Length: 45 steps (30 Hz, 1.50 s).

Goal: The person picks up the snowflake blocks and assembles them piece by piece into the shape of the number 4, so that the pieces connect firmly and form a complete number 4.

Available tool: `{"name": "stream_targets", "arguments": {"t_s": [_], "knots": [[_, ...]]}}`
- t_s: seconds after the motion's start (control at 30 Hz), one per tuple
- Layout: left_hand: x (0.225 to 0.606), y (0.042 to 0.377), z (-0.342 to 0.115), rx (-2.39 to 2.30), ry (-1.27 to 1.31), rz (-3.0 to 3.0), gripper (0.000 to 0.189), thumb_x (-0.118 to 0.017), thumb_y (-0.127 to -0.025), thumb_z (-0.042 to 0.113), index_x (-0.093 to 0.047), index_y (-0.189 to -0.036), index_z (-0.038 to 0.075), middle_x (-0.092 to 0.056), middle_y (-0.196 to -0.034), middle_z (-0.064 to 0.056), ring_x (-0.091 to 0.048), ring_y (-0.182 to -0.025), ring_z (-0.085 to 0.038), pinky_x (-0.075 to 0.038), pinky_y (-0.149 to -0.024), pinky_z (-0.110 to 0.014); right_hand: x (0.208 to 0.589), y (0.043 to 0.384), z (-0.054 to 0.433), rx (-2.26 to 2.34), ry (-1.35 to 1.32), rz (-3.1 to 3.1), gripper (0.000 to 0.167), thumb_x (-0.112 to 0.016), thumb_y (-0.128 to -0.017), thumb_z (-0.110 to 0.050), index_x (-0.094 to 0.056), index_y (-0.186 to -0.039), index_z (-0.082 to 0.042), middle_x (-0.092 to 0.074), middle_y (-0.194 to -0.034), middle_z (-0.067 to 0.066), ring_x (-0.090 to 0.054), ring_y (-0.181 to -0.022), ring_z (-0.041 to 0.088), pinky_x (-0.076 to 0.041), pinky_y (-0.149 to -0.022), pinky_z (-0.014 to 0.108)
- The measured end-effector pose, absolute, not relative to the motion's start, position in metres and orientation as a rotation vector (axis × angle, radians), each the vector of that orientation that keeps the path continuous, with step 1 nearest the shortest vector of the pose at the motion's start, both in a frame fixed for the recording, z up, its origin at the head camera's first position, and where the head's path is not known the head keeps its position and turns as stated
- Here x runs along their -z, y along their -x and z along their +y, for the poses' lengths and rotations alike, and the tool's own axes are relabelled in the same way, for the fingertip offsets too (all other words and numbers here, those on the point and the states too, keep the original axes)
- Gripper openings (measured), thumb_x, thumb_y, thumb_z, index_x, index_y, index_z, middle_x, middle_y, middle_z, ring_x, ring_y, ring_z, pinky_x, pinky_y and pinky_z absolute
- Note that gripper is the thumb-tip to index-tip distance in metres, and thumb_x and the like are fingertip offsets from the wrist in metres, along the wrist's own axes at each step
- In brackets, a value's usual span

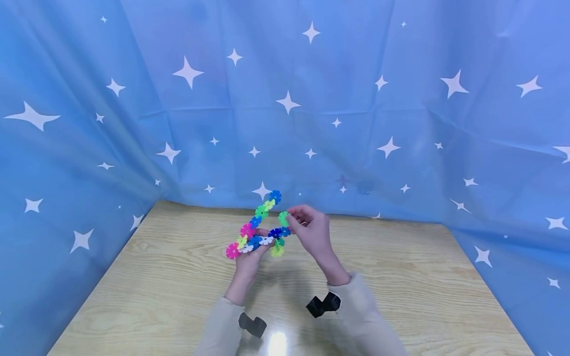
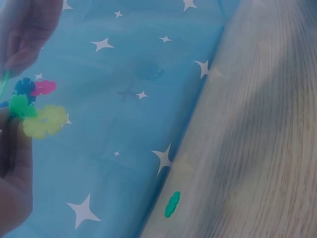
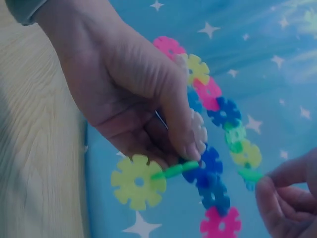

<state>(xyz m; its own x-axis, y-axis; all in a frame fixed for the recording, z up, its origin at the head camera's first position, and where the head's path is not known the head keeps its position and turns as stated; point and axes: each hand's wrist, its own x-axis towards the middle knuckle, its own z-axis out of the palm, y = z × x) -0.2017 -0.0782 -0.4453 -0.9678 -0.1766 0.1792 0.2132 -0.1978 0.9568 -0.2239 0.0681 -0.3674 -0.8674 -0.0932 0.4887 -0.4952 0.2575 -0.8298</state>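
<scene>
My left hand (image 1: 249, 264) holds up a linked build of notched plastic flower discs. One chain of pink, yellow, blue and green discs slants up to a blue disc (image 1: 275, 197). A second chain with white discs (image 1: 266, 241) and dark blue discs (image 1: 274, 233) crosses above the left palm. A yellow disc (image 3: 138, 182) hangs at its side on a green disc (image 3: 174, 170). My right hand (image 1: 313, 232) pinches another green disc (image 1: 283, 218) between thumb and fingers, just right of the slanting chain. Whether that disc touches the build, I cannot tell.
Below the hands lies a light wood-grain table (image 1: 178, 296). Blue cloth (image 1: 347, 89) with white stars hangs behind it and along both sides. In the left wrist view, a separate green disc (image 2: 172, 204) shows near the line between table and cloth.
</scene>
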Motion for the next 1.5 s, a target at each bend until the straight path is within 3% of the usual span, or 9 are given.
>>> {"name": "stream_targets", "arguments": {"t_s": [0.2, 0.77, 1.0, 1.3, 1.5], "knots": [[0.446, 0.201, -0.077, 2.241, 0.055, -1.848, 0.022, -0.066, -0.083, -0.001, -0.057, -0.101, -0.009, -0.063, -0.094, -0.014, -0.061, -0.085, -0.010, -0.052, -0.082, -0.022, 0.368, 0.218, 0.061, -1.439, -0.608, -2.256, 0.006, -0.067, -0.082, 0.003, -0.068, -0.088, 0.002, -0.065, -0.070, 0.008, -0.059, -0.056, 0.015, -0.052, -0.051, 0.020], [0.450, 0.203, -0.077, 2.190, 0.056, -1.924, 0.021, -0.066, -0.083, 0.001, -0.057, -0.101, -0.006, -0.063, -0.090, -0.001, -0.059, -0.084, -0.007, -0.050, -0.080, -0.021, 0.375, 0.217, 0.053, -1.236, -0.843, -2.254, 0.014, -0.067, -0.080, 0.008, -0.069, -0.092, 0.003, -0.061, -0.065, 0.006, -0.055, -0.052, 0.011, -0.050, -0.047, 0.017], [0.451, 0.202, -0.079, 2.243, 0.041, -1.932, 0.021, -0.066, -0.085, 0.002, -0.056, -0.102, -0.005, -0.063, -0.096, -0.007, -0.059, -0.089, -0.010, -0.049, -0.086, -0.021, 0.374, 0.222, 0.063, -1.288, -0.982, -2.364, 0.019, -0.069, -0.083, 0.001, -0.070, -0.101, 0.001, -0.060, -0.068, 0.003, -0.050, -0.051, 0.008, -0.045, -0.043, 0.018], [0.450, 0.200, -0.078, 2.212, 0.046, -1.945, 0.021, -0.068, -0.082, 0.004, -0.058, -0.098, -0.004, -0.063, -0.097, -0.005, -0.059, -0.087, -0.010, -0.047, -0.087, -0.028, 0.373, 0.228, 0.074, -1.199, -1.180, -2.422, 0.028, -0.069, -0.083, 0.000, -0.067, -0.111, 0.001, -0.064, -0.108, 0.013, -0.061, -0.084, 0.021, -0.051, -0.051, 0.018], [0.449, 0.199, -0.076, 2.229, 0.021, -1.920, 0.022, -0.068, -0.082, 0.003, -0.058, -0.100, -0.004, -0.064, -0.095, -0.001, -0.060, -0.088, -0.008, -0.047, -0.087, -0.027, 0.375, 0.232, 0.078, -1.111, -1.187, -2.437, 0.031, -0.073, -0.080, -0.006, -0.066, -0.110, -0.002, -0.067, -0.108, 0.009, -0.062, -0.097, 0.023, -0.056, -0.072, 0.026]]}}
